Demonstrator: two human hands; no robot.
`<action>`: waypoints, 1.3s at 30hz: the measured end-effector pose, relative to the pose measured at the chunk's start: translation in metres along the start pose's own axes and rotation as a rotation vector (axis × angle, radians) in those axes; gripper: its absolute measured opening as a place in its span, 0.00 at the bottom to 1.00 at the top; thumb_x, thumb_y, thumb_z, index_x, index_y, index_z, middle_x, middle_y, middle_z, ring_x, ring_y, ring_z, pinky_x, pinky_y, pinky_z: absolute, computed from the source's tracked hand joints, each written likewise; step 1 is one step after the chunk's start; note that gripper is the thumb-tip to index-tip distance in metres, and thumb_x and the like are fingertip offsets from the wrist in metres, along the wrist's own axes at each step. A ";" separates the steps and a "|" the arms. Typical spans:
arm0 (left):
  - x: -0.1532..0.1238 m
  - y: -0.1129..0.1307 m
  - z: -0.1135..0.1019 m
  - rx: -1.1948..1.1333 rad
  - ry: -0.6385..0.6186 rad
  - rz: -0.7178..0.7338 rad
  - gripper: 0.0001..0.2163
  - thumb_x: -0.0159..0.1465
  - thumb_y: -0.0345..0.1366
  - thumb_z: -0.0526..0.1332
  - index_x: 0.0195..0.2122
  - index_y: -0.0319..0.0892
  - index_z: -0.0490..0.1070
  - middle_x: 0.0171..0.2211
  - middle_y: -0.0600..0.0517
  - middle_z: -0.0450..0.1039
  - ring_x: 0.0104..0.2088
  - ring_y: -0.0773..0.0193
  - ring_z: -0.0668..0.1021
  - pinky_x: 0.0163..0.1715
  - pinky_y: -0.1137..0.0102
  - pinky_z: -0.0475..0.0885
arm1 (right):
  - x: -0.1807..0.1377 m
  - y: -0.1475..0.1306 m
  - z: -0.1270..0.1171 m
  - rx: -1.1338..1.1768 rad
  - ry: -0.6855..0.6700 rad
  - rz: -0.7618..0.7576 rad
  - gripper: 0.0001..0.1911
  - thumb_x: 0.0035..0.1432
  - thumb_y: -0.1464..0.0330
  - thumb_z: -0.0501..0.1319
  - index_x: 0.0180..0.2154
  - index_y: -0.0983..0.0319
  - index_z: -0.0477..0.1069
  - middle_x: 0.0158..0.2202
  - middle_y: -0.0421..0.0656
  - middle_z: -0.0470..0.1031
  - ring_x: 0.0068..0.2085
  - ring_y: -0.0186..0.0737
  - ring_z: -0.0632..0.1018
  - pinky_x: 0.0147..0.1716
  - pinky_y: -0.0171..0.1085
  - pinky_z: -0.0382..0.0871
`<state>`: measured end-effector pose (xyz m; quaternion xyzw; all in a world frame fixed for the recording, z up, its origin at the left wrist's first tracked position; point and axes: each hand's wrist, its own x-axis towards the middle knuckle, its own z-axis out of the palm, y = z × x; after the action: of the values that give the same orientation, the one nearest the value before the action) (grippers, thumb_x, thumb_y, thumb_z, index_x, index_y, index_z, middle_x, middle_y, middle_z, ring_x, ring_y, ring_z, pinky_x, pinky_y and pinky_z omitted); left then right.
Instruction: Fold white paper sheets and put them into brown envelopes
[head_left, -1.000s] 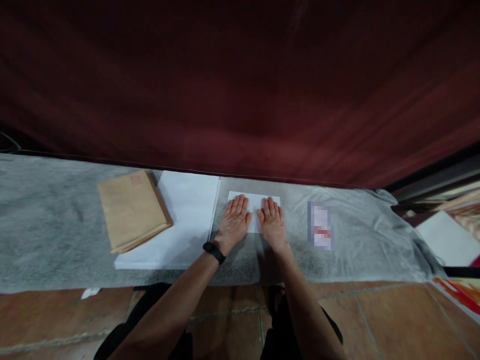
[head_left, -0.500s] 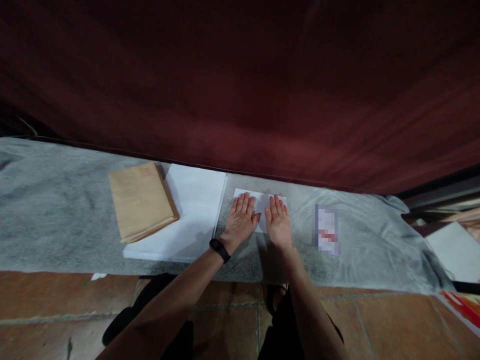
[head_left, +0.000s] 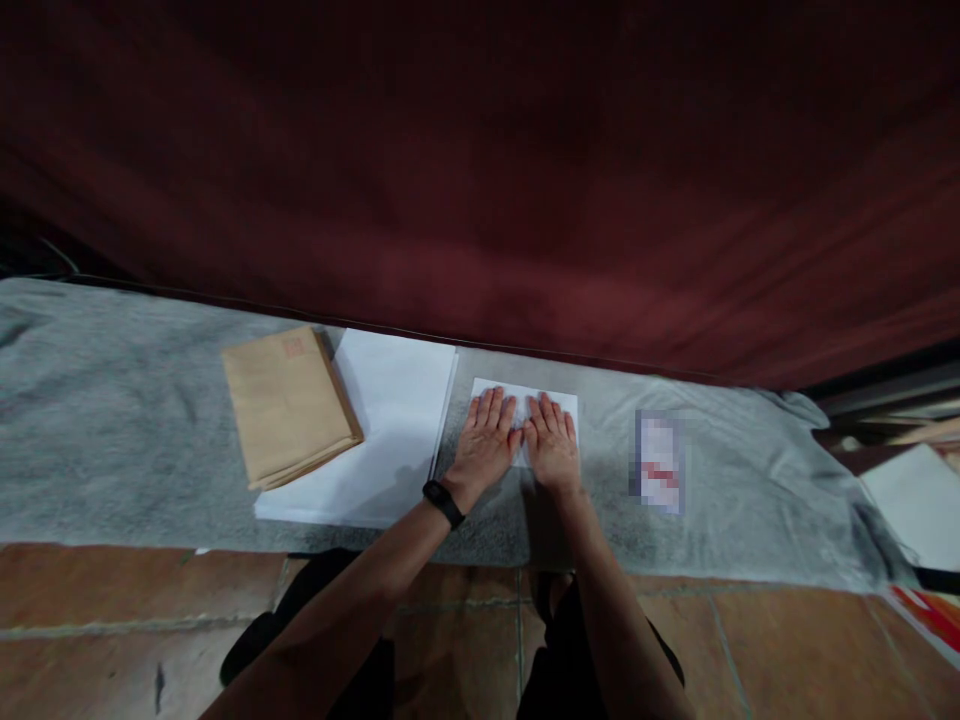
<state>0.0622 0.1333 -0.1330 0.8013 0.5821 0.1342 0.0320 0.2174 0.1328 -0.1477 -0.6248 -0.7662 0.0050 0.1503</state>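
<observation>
Both my hands lie flat on a small white sheet of paper [head_left: 525, 389] on the grey cloth. My left hand [head_left: 486, 440], with a black band on its wrist, covers the left part, fingers stretched out. My right hand [head_left: 552, 442] presses on the right part, its fingers also extended. The two thumbs nearly meet over the middle. Much of the sheet is hidden under the palms. Left of my hands is a stack of larger white paper [head_left: 390, 400], with a pile of brown envelopes [head_left: 289, 410] resting partly on it.
A blurred-out card-like item [head_left: 660, 465] with a red band lies to the right on the grey cloth [head_left: 112, 420]. Dark red fabric [head_left: 480, 180] hangs along the far edge. At far right is a white panel [head_left: 915, 505]; tiled floor [head_left: 457, 650] lies below.
My right hand has slid left toward my left hand, uncovering more of the sheet's right edge. My left hand stays on the paper.
</observation>
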 end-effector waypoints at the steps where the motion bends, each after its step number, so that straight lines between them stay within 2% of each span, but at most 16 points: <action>1: 0.000 -0.001 0.000 -0.005 0.003 0.007 0.28 0.73 0.42 0.50 0.71 0.36 0.54 0.73 0.38 0.50 0.73 0.48 0.53 0.72 0.49 0.49 | 0.000 0.003 0.001 -0.007 0.010 0.019 0.28 0.75 0.62 0.43 0.71 0.61 0.56 0.73 0.49 0.55 0.72 0.49 0.57 0.70 0.54 0.49; 8: -0.001 -0.002 0.000 -0.015 0.000 0.008 0.27 0.73 0.42 0.50 0.71 0.37 0.55 0.73 0.40 0.51 0.73 0.48 0.52 0.72 0.49 0.48 | 0.002 0.014 0.004 -0.022 0.061 0.072 0.29 0.74 0.59 0.45 0.70 0.64 0.57 0.72 0.52 0.57 0.71 0.50 0.60 0.69 0.52 0.51; 13: 0.000 0.000 -0.006 -0.003 -0.017 0.078 0.26 0.72 0.38 0.50 0.71 0.39 0.56 0.73 0.44 0.51 0.73 0.51 0.53 0.73 0.48 0.45 | 0.002 0.013 0.004 -0.023 0.069 0.067 0.29 0.74 0.59 0.44 0.70 0.64 0.57 0.72 0.54 0.57 0.71 0.51 0.60 0.68 0.55 0.52; 19: 0.009 0.006 -0.011 0.069 -0.113 0.216 0.26 0.72 0.33 0.47 0.69 0.30 0.57 0.72 0.41 0.53 0.74 0.53 0.52 0.74 0.51 0.43 | 0.002 0.012 0.003 -0.031 0.066 0.064 0.29 0.74 0.60 0.43 0.70 0.64 0.57 0.72 0.54 0.57 0.71 0.52 0.60 0.68 0.54 0.52; 21: 0.009 0.006 -0.011 0.060 -0.103 0.193 0.25 0.72 0.34 0.47 0.69 0.32 0.58 0.72 0.42 0.55 0.73 0.52 0.54 0.73 0.51 0.44 | 0.001 0.013 0.003 -0.034 0.063 0.060 0.29 0.74 0.60 0.43 0.70 0.63 0.56 0.72 0.54 0.56 0.71 0.52 0.60 0.67 0.55 0.52; 27: 0.003 0.001 -0.005 -0.004 -0.022 0.168 0.24 0.72 0.35 0.50 0.69 0.45 0.60 0.72 0.50 0.57 0.72 0.53 0.58 0.73 0.48 0.47 | 0.000 0.014 0.003 -0.055 0.058 0.051 0.29 0.75 0.59 0.43 0.70 0.63 0.56 0.72 0.54 0.56 0.71 0.51 0.60 0.67 0.55 0.52; 32: 0.004 0.000 -0.002 -0.032 -0.004 0.171 0.23 0.72 0.35 0.50 0.68 0.45 0.62 0.71 0.50 0.58 0.71 0.52 0.59 0.72 0.48 0.47 | 0.000 0.014 0.003 -0.044 0.076 0.044 0.30 0.75 0.58 0.41 0.71 0.63 0.56 0.71 0.54 0.57 0.70 0.52 0.61 0.67 0.55 0.52; 39: 0.003 0.004 -0.005 -0.059 -0.024 0.145 0.23 0.73 0.38 0.49 0.68 0.44 0.61 0.72 0.48 0.56 0.72 0.49 0.57 0.71 0.44 0.46 | -0.001 0.015 -0.002 -0.013 0.005 0.076 0.30 0.75 0.60 0.40 0.71 0.64 0.56 0.72 0.54 0.56 0.71 0.51 0.59 0.68 0.55 0.52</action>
<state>0.0657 0.1341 -0.1269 0.8417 0.5178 0.1434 0.0527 0.2320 0.1349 -0.1486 -0.6545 -0.7414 0.0041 0.1479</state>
